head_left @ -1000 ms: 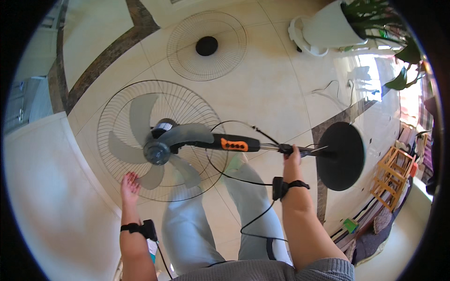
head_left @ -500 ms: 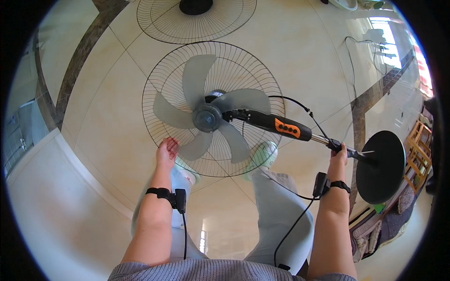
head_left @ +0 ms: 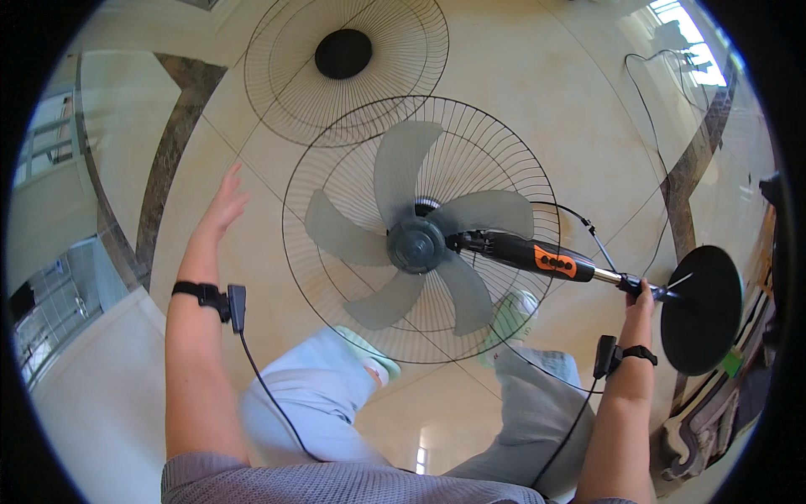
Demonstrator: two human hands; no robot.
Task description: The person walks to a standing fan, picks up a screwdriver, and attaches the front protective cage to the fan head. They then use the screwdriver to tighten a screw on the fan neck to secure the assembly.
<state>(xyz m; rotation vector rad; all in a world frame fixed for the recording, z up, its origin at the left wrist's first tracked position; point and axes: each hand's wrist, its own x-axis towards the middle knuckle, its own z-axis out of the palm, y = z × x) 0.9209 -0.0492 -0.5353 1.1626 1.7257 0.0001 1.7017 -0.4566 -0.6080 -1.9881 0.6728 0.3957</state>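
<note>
A standing fan lies tilted in front of me, with its grey blades (head_left: 403, 290) exposed inside the black wire rear guard (head_left: 295, 277). My right hand (head_left: 640, 301) is closed around the pole (head_left: 606, 275) just short of the round black base (head_left: 705, 323). Between pole and blades sits a black control housing with an orange button panel (head_left: 556, 262). My left hand (head_left: 225, 203) is in the air left of the guard, touching nothing, its fingers stretched out. Beyond the fan, a separate wire front guard with a black centre disc (head_left: 342, 55) lies on the floor.
A black cord (head_left: 651, 126) trails over the tiled floor at the right. Furniture with carved wood (head_left: 697, 437) stands at the lower right. A white panel (head_left: 92, 378) is at the left. My feet are under the guard's near edge.
My left hand has left the rear guard's near edge and moved left and away from me. The view has shifted; my right hand still holds the pole.
</note>
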